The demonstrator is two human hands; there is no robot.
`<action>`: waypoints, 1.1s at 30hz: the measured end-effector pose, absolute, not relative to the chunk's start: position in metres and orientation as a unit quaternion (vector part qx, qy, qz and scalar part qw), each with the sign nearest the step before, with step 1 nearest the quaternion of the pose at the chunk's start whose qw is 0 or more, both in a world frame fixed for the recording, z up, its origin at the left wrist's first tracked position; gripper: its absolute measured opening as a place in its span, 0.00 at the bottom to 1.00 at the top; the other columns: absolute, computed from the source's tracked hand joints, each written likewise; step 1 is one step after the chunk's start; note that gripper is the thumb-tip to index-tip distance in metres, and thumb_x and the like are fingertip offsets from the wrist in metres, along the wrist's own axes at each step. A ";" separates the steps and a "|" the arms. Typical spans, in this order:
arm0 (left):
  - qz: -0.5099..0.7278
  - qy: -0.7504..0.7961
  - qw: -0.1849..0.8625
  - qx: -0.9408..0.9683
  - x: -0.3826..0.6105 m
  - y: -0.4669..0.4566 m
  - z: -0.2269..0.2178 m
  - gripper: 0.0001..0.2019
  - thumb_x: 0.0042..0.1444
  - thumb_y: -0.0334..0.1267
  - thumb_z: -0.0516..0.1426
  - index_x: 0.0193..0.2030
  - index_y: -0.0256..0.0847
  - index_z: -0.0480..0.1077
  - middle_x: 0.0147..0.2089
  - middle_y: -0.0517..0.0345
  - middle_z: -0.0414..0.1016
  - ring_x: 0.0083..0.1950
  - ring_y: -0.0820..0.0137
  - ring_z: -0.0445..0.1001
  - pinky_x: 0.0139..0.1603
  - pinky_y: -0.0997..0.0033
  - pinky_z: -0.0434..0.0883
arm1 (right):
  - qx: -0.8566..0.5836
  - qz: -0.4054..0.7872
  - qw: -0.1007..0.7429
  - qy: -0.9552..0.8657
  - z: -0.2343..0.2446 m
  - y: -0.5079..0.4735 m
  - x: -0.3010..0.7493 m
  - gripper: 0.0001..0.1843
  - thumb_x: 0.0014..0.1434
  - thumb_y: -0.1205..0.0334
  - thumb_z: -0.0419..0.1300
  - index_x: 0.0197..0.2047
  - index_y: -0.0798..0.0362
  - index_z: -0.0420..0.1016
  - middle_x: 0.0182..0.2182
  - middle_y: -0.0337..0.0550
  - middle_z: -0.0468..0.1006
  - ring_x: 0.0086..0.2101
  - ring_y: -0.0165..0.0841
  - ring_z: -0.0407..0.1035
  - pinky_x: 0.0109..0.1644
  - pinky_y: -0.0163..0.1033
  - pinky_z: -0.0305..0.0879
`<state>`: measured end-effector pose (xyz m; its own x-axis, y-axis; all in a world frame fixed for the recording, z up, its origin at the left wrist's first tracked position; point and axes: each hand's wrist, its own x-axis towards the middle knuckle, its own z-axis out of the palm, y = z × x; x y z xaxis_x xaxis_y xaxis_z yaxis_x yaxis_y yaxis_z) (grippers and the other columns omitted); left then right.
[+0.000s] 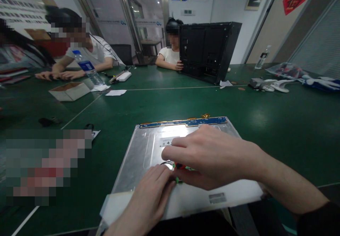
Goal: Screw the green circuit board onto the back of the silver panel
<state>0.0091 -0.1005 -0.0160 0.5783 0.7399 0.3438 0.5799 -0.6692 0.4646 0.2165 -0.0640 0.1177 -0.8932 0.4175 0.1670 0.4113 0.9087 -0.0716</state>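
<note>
A flat display panel (pixel 132 158) lies in front of me, its metal back facing up. A blue circuit strip (pixel 183 122) runs along its far edge, and a white film (pixel 196 197) covers the near part. My left hand (pixel 154 186) rests on the panel with fingers closed and bent down beside a small green circuit board (pixel 179 180). Over the same spot, my right hand (pixel 209 158) is closed around a red-and-black object (pixel 180 166), mostly hidden by the fingers. A thin dark cable (pixel 167 162) shows just above the left fingertips.
Across the green table (pixel 127 105) stands a black computer case (pixel 207 52), with one person's hand on it. Another person leans on the table at the left, near a cardboard box (pixel 70 91) and a water bottle (pixel 87 68). Gloves (pixel 276 85) lie at the right.
</note>
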 end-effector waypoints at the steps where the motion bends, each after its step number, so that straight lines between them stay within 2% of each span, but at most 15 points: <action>1: 0.264 0.376 0.151 0.875 0.009 -0.100 -0.017 0.06 0.63 0.32 0.48 0.40 0.43 0.64 0.38 0.53 0.72 0.39 0.62 0.73 0.38 0.63 0.72 | -0.214 0.018 0.089 -0.973 0.118 -0.064 0.216 0.08 0.63 0.62 0.51 0.45 0.53 0.64 0.33 0.38 0.73 0.26 0.28 0.56 0.26 0.38 0.42; 11: 0.267 0.370 0.139 0.879 0.009 -0.100 -0.015 0.06 0.62 0.31 0.47 0.40 0.43 0.64 0.38 0.54 0.72 0.38 0.62 0.72 0.37 0.63 0.72 | -0.212 0.007 0.094 -0.973 0.118 -0.064 0.216 0.07 0.64 0.62 0.50 0.45 0.53 0.64 0.32 0.36 0.72 0.25 0.28 0.56 0.25 0.38 0.42; 23: 0.251 0.388 0.168 0.871 0.008 -0.103 -0.014 0.06 0.63 0.32 0.48 0.39 0.42 0.65 0.38 0.53 0.71 0.39 0.62 0.72 0.39 0.63 0.72 | -0.217 0.017 0.089 -0.972 0.119 -0.064 0.217 0.09 0.66 0.57 0.50 0.45 0.53 0.64 0.31 0.38 0.73 0.25 0.29 0.58 0.25 0.38 0.42; 28: 0.243 0.388 0.176 0.871 0.008 -0.102 -0.012 0.05 0.62 0.32 0.48 0.39 0.43 0.65 0.38 0.52 0.72 0.40 0.62 0.72 0.40 0.63 0.72 | -0.217 0.025 0.084 -0.972 0.121 -0.065 0.217 0.08 0.62 0.61 0.52 0.44 0.53 0.64 0.32 0.39 0.73 0.25 0.28 0.57 0.25 0.37 0.42; 33: 0.265 0.379 0.156 0.873 0.009 -0.101 -0.012 0.07 0.61 0.30 0.48 0.39 0.43 0.65 0.37 0.53 0.73 0.39 0.61 0.73 0.39 0.64 0.72 | -0.221 0.010 0.093 -0.971 0.119 -0.065 0.216 0.07 0.63 0.62 0.51 0.44 0.53 0.64 0.29 0.36 0.72 0.23 0.28 0.53 0.24 0.38 0.40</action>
<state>0.0094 -0.1011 -0.0121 0.5734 0.7436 0.3441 0.5787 -0.6648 0.4724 0.2164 -0.0655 0.1194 -0.8847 0.4315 0.1763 0.4280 0.9018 -0.0596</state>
